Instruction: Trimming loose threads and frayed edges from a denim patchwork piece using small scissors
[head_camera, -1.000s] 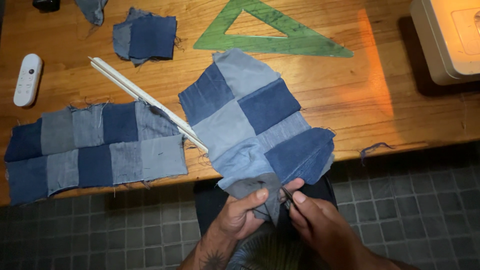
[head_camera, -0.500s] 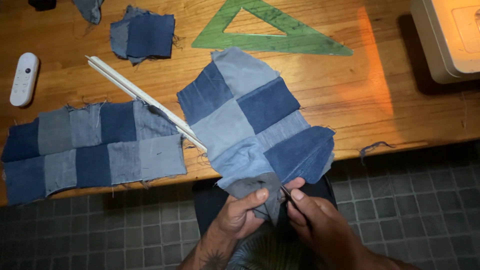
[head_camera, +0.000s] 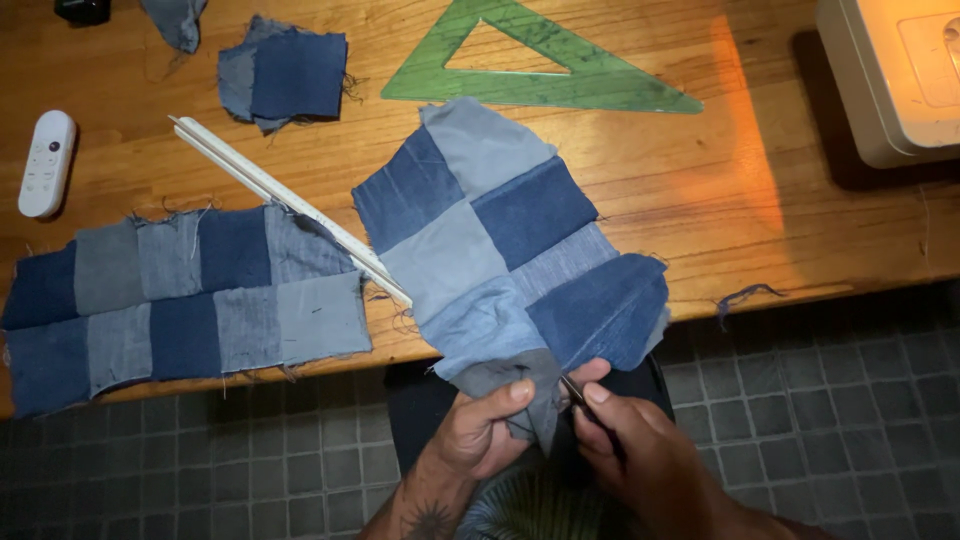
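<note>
On the far left of the table (head_camera: 700, 190) I see a white remote (head_camera: 46, 163), then a flat denim patchwork (head_camera: 190, 300) with a white ruler (head_camera: 290, 210) at its right edge. My left hand (head_camera: 480, 430) pinches the lower corner of the second patchwork (head_camera: 510, 260), which hangs over the table's edge. My right hand (head_camera: 640, 455) grips a thin dark tool (head_camera: 580, 400) touching that corner. A green triangle (head_camera: 530, 60) lies beyond.

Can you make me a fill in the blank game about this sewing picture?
1. Both hands pinch the patchwork made of blue ___ squares.
2. The right hand holds a thin ___ tool.
3. The green ruler has the shape of a ___.
4. The white remote lies on the ___ table.

Missing words: denim; dark; triangle; wooden
</note>
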